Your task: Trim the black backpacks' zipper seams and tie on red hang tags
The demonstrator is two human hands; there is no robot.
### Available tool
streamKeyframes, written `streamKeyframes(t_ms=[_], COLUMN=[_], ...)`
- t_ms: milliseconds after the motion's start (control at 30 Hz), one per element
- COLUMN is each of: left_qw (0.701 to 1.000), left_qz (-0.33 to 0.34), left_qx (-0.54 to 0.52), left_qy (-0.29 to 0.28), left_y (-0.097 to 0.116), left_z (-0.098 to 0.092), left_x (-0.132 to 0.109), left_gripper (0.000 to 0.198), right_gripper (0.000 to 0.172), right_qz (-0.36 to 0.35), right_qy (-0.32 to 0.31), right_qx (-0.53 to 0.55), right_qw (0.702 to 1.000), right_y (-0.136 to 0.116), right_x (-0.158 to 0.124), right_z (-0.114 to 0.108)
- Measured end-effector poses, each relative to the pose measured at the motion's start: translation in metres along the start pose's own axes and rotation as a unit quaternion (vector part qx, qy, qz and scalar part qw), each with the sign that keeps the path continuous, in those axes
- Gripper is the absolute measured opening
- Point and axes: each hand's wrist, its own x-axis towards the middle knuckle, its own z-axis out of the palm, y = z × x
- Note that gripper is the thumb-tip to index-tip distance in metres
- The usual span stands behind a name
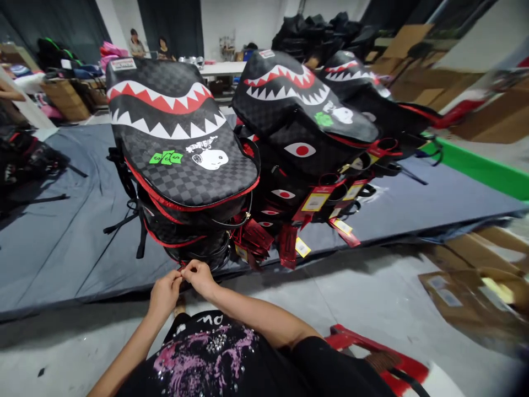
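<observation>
Both of my hands meet in front of the lowest bag in a stack of black checkered backpacks (188, 184). My left hand (165, 292) is closed in a pinch, its fingertips against those of my right hand (200, 275), which pinches too. What sits between the fingers is too small to make out; red trim shows just above them. On the uppermost backpack are a red-and-white toothed mouth, green bills and a white cartoon dog. Red hang tags (254, 237) lie beside the stack's right side.
More stacked backpacks (301, 105) stand to the right, with yellow-and-white tags (316, 201) hanging down. The grey-covered table (82, 237) has a green strip (483, 168) at right. A red stool (380, 353) and open cardboard boxes (471, 292) are on the floor. People sit far back.
</observation>
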Motion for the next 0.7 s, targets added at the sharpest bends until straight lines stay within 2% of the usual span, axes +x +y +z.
streamKeyframes(t_ms=[200, 300, 367, 433, 500, 533, 567, 633, 700], left_qw=[0.999, 0.999, 0.997, 0.992, 0.986, 0.986, 0.988, 0.992, 0.989], left_qz=[-0.029, -0.028, -0.026, -0.014, 0.015, 0.035, 0.056, 0.093, 0.111], left_qx=[0.023, 0.013, 0.022, 0.041, 0.045, 0.032, 0.012, -0.039, -0.099], left_qy=[0.031, 0.035, 0.062, 0.117, 0.162, 0.162, 0.145, 0.075, -0.004], left_y=[0.008, 0.009, 0.009, 0.012, 0.020, 0.025, 0.033, 0.051, 0.073], left_z=[0.006, 0.006, 0.005, 0.004, 0.005, 0.006, 0.009, 0.018, 0.030], left_x=[-0.002, -0.006, -0.011, -0.015, -0.018, -0.017, -0.015, -0.006, 0.008], left_gripper=[0.016, 0.020, 0.032, 0.044, 0.045, 0.042, 0.038, 0.032, 0.031], right_gripper=[0.018, 0.024, 0.027, 0.030, 0.031, 0.032, 0.033, 0.031, 0.026], right_qz=[-0.007, -0.008, -0.002, 0.012, 0.029, 0.038, 0.048, 0.072, 0.098], right_qy=[-0.036, -0.050, -0.038, -0.002, 0.066, 0.109, 0.151, 0.210, 0.226], right_qx=[-0.025, -0.052, -0.079, -0.115, -0.162, -0.188, -0.214, -0.261, -0.301], right_qw=[0.999, 0.997, 0.996, 0.993, 0.984, 0.975, 0.964, 0.939, 0.921], right_y=[-0.003, -0.006, -0.006, -0.005, -0.003, -0.003, -0.003, -0.003, -0.003], right_x=[0.000, -0.001, 0.000, 0.005, 0.016, 0.024, 0.033, 0.054, 0.074], right_z=[-0.011, -0.029, -0.054, -0.088, -0.126, -0.144, -0.160, -0.181, -0.190])
